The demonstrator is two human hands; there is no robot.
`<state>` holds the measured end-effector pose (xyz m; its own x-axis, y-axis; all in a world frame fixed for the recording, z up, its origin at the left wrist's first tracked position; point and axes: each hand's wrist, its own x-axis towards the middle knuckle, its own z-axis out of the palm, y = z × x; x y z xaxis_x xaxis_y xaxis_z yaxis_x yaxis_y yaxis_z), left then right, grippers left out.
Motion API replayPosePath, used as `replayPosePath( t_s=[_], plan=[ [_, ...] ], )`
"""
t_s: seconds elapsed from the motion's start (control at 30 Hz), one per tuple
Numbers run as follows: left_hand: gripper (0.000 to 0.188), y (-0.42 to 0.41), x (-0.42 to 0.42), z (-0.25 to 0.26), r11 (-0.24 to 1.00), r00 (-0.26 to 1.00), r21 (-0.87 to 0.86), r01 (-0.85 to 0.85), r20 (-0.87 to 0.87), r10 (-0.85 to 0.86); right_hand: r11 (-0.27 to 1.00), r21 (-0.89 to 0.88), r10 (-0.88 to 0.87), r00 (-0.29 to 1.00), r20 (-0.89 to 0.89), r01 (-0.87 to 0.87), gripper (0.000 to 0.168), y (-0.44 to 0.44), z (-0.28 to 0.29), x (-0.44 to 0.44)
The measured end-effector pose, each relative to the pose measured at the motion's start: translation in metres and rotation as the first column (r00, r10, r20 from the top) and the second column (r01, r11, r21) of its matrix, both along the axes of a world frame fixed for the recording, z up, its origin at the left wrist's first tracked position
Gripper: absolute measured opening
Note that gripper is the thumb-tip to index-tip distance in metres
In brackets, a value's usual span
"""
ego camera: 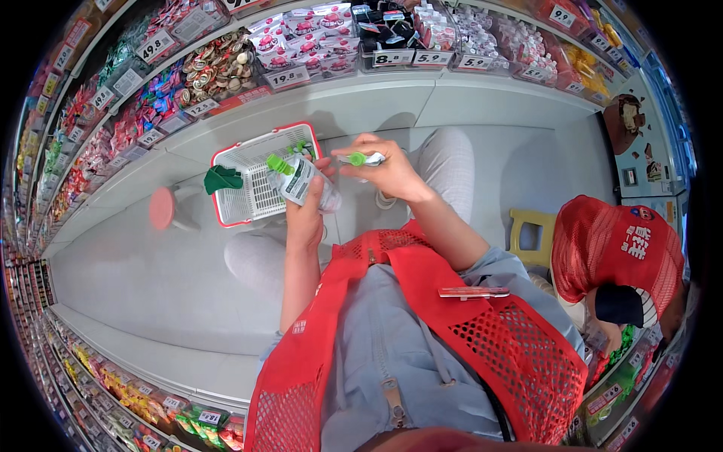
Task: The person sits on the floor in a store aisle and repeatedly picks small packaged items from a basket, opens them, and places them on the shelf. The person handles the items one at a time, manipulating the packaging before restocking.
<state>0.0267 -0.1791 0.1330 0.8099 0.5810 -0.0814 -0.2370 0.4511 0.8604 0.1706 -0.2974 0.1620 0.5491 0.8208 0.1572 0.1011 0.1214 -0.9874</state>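
Observation:
My left hand (305,214) grips a clear and white spout pouch (308,183) with a green cap, tilted over the near right part of a white plastic basket. Just right of it, my right hand (390,172) holds another spout pouch (370,160), its green cap facing up towards me. The white basket (230,152) has a red rim and stands on the floor before me. More green-capped items (302,148) lie at its far right corner, partly hidden by the held pouch. A dark green cloth (223,178) hangs over the basket's left rim.
Shelves of packaged sweets (308,39) with price tags run along the far side. A small stool with a pink seat (162,208) stands left of the basket. At right, a person in a red vest (615,248) bends over goods beside a yellow-green stool (528,234).

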Motion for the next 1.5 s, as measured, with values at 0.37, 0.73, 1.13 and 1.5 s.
replayPosePath(
  t_s=[0.37, 0.73, 1.13, 1.5],
  plan=[
    [0.053, 0.000, 0.002, -0.001, 1.000, 1.000, -0.022, 0.003, 0.008, -0.003, 0.998, 0.009, 0.057, 0.998, 0.000, -0.057, 0.035, 0.000, -0.006, 0.004],
    [0.050, -0.001, 0.000, -0.008, 0.999, 0.998, 0.044, 0.000, -0.059, 0.003, 0.991, -0.053, 0.116, 0.989, -0.091, -0.122, 0.032, -0.003, 0.004, 0.003],
    [0.054, -0.008, 0.004, 0.001, 0.989, 0.998, 0.146, -0.014, -0.066, 0.023, 0.977, 0.130, -0.197, 0.945, 0.261, 0.167, 0.036, 0.008, -0.012, -0.003],
    [0.057, -0.034, 0.011, 0.059, 0.636, 0.971, 0.759, -0.138, -0.024, 0.240, 0.964, 0.251, -0.136, 0.976, 0.169, 0.091, 0.044, 0.021, -0.049, -0.028]
  ],
)
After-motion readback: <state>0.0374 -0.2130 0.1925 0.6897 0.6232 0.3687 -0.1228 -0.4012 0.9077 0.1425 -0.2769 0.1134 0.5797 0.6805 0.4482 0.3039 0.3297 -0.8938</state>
